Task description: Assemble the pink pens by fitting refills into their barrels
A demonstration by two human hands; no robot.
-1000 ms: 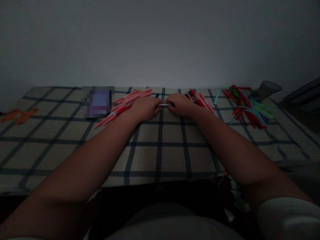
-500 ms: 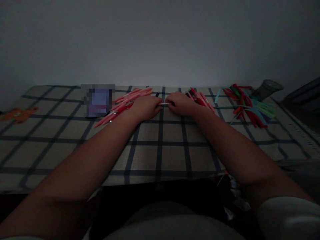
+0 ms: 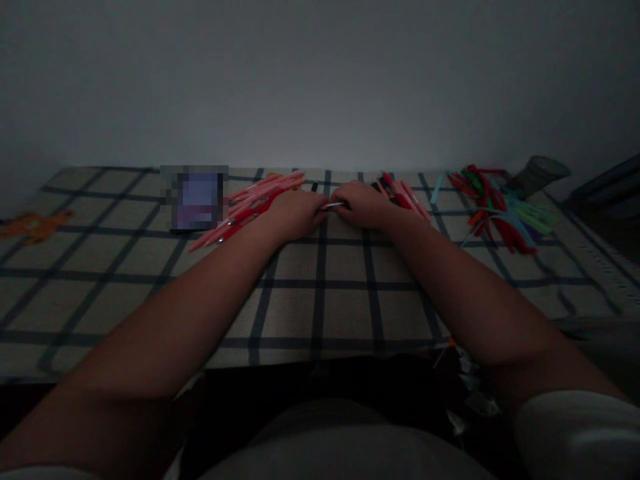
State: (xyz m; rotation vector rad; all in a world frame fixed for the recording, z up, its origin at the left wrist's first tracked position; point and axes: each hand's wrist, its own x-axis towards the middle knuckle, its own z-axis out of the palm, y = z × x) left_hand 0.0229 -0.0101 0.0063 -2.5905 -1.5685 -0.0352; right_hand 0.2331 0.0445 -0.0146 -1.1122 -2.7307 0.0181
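My left hand [image 3: 304,215] and my right hand [image 3: 361,204] meet over the checked cloth, fingers closed. Between their fingertips shows a thin white stick [image 3: 336,205], gripped at both ends and tilted slightly up to the right; the rest of it is hidden. Beside my left hand lies a pile of pink and red pens [image 3: 250,203], partly covered by that hand and forearm. A smaller group of pink, red and black pens [image 3: 407,199] rests just past my right hand. A short black piece [image 3: 315,187] lies behind my left fingers.
A tablet-like screen [image 3: 200,200], partly blurred out, stands at the left. An orange flat item [image 3: 37,227] lies at the far left. On the right are a heap of colourful strips [image 3: 493,213], a pale blue strip [image 3: 437,189] and a tipped clear cup [image 3: 543,175]. A wall rises behind.
My hands have come slightly closer together. The white stick, nearly level before, now slants up to the right. The whole view has shifted a little.
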